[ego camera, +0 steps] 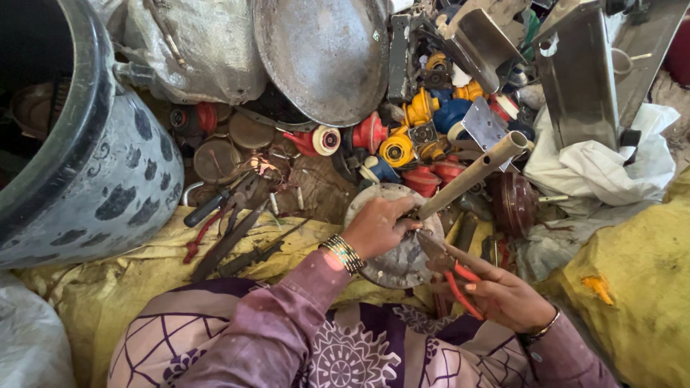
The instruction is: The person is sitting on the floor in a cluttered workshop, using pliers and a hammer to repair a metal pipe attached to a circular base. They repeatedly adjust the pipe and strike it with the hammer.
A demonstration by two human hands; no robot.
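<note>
Just right of centre frame, the left hand (375, 228) pins a round metal disc (394, 251) with a tan tube (474, 174), fingers clasped on it, while the right hand (507, 296) grips red-handled pliers (449, 271) at the disc's edge, the stripping seemingly unfinished.

Ground covered by yellow sacking (108, 284), crumpled. On it: dark pliers and hand tools (230, 223) at left, round grey metal disc (395, 262) at centre. Beyond: heap of red, yellow, blue small parts (417, 136), rusty round lids (215, 158), white cloth (596, 169) at right.
</note>
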